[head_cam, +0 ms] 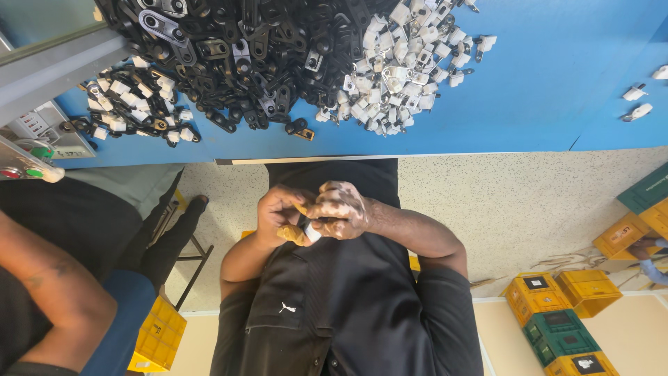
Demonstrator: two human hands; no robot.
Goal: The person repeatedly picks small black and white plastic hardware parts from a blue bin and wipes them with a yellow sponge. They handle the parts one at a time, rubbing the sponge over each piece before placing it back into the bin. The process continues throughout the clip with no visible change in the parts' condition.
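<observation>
Both hands meet close to the body, below the near edge of the blue-topped desk (557,90) and over the lap of black trousers. The left hand (278,212) has its fingers bent inwards and pressed together, with tan rubbery covers on the fingertips (292,235). They pinch a small white plastic piece (312,233), of which only a corner shows. The right hand (341,209) lies against the left, its fingers curled down over the same piece and closed on it from the other side. How far the piece reaches inside the two hands cannot be told. It is held in the air between them, well apart from the desk.

On the desk, a large heap of black flat clip-shaped parts (229,49) spreads along the far side. A heap of small white plastic clips (396,63) touches it on the right. A smaller mixed pile of black and white parts (132,104) sits near the left end, and two stray white clips (637,101) lie alone at the right.

At the left edge stands a grey control box with a green and a red button (28,167). Another person's bare arm (49,292) shows below it, beside a yellow plastic crate (160,334) on the speckled floor (529,209). More yellow and green stacked crates (557,320) stand at the lower right.
</observation>
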